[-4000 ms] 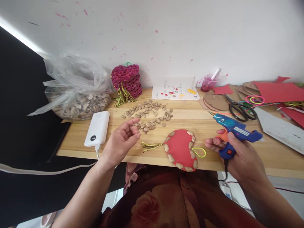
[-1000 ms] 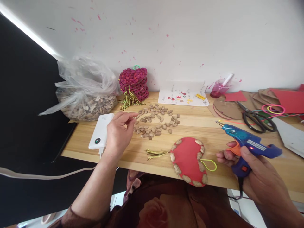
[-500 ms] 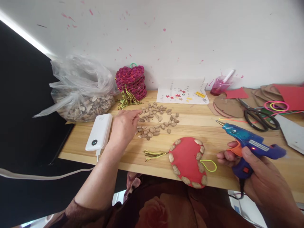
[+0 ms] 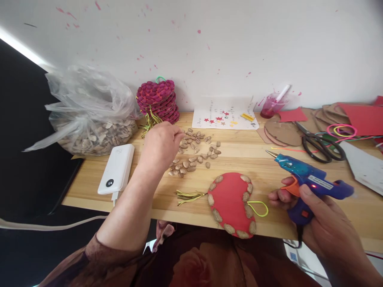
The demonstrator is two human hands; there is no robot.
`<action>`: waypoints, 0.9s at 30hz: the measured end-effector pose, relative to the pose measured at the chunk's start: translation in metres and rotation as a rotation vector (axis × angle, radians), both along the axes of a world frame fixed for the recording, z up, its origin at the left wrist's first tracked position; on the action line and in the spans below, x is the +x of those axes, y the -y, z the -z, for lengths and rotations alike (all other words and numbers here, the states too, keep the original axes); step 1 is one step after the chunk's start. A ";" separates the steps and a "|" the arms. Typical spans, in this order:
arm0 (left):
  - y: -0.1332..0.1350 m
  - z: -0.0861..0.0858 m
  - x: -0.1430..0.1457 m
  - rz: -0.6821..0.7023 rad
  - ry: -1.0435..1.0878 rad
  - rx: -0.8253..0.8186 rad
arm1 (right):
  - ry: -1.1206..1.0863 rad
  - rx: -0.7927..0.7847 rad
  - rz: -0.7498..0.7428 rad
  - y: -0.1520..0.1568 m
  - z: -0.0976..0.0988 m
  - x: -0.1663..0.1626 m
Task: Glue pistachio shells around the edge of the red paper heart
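My left hand point(image 4: 161, 147) is over the left side of a scatter of brown nut shells point(image 4: 192, 159); its thumb and fingertips are pinched together, and what they hold cannot be made out. A blue hot glue gun point(image 4: 301, 169) with an orange trigger and a lit red light is gripped in my right hand point(image 4: 324, 217). Its metal nozzle points left, above the tabletop. Between my hands, near the front edge, lies a red heart point(image 4: 229, 199) with nut shells around its rim. A yellow loop point(image 4: 261, 209) and a yellow-and-dark tassel point(image 4: 191, 195) stick out from it.
At the left stand a plastic bag of shells point(image 4: 98, 137) and a white power bank point(image 4: 117, 167) with a cable. Stacked purple-red hearts point(image 4: 157, 97) lean on the wall beside a sticker sheet point(image 4: 206, 113). Black scissors point(image 4: 323, 147), cardboard pieces point(image 4: 283, 131) and a pink-stained cup point(image 4: 271, 107) are at right.
My left hand has shifted to the shells' upper left, its fingers now drawn into a pinch. The view has moved slightly; the glue gun stays in my right hand and the heart lies still.
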State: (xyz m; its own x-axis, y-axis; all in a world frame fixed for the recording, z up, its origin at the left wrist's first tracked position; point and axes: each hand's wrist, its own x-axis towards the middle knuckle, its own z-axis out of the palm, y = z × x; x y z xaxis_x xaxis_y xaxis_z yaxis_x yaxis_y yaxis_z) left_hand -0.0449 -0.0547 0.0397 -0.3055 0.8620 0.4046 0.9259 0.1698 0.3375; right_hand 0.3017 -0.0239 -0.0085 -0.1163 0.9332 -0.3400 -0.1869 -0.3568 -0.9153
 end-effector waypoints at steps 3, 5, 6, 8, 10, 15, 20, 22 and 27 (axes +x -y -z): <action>-0.005 0.007 -0.002 -0.035 -0.066 -0.148 | 0.005 0.011 0.002 -0.001 0.002 0.002; -0.007 0.014 -0.005 -0.025 -0.068 -0.199 | 0.023 0.012 0.017 -0.001 0.003 0.001; -0.007 0.017 -0.007 -0.003 -0.056 -0.205 | 0.033 0.006 0.030 -0.001 0.003 0.001; -0.008 0.022 -0.010 0.059 -0.024 -0.210 | 0.041 -0.015 0.046 0.000 0.002 0.000; -0.010 0.025 -0.012 0.109 -0.002 -0.245 | 0.037 -0.030 0.054 0.001 0.001 0.000; -0.013 0.029 -0.013 0.118 0.007 -0.300 | 0.059 -0.024 0.052 -0.001 0.000 -0.002; -0.015 0.033 -0.015 0.144 -0.004 -0.287 | 0.020 -0.009 0.027 0.000 0.002 0.000; -0.016 0.035 -0.015 0.157 -0.021 -0.289 | 0.009 0.005 0.018 0.001 0.003 0.002; -0.016 0.038 -0.014 0.163 -0.013 -0.288 | 0.012 0.009 -0.003 0.001 0.006 0.004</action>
State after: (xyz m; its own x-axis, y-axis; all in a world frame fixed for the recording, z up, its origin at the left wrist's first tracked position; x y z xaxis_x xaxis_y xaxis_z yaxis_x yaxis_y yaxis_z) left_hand -0.0585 -0.0385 0.0016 -0.1505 0.9786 0.1405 0.9526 0.1056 0.2853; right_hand 0.3060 -0.0247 -0.0141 -0.1157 0.9358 -0.3330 -0.1751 -0.3493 -0.9205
